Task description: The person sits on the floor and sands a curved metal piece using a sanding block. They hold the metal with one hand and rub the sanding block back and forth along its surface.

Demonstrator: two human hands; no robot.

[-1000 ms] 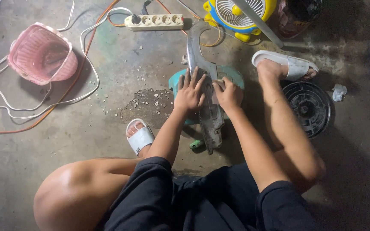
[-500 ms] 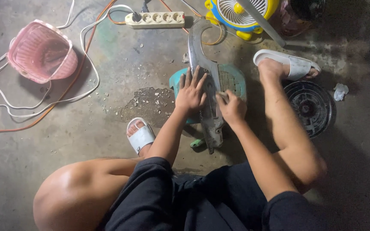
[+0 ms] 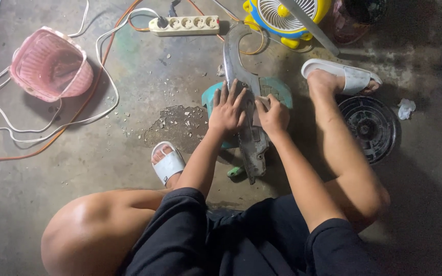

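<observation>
**Two hands on a grey metal part, low on a concrete floor**

At the far left a pink plastic basket (image 3: 51, 66) lay on its side on the concrete floor (image 3: 103, 168), with white and orange cables (image 3: 95, 97) looping around it and running up to a white power strip (image 3: 184, 24). A patch of crumbled grit (image 3: 180, 122) marked the floor beside the work.

In the middle, the person squatted in white slide sandals, one under the left foot (image 3: 168, 163). The left hand (image 3: 227, 110) lay flat and open, fingers spread, pressing down on a teal housing (image 3: 277, 92) and on the long grey metal part (image 3: 246, 107) that ran across it from near the power strip down toward the knees. The right hand (image 3: 273, 115) sat just beside it, fingers curled onto the same part; whether it pinched something small could not be told. A small green object (image 3: 235, 171) lay near the part's lower end.

The metal part looked rigid, heavy and rough-edged, unlikely to flex, and probably best gripped along its thick middle span rather than its thin curved top.

Farther right stood a yellow and blue fan (image 3: 281, 18), the other sandal (image 3: 349, 77), a dark round grille (image 3: 372, 127) and a crumpled white scrap (image 3: 406, 108).
</observation>
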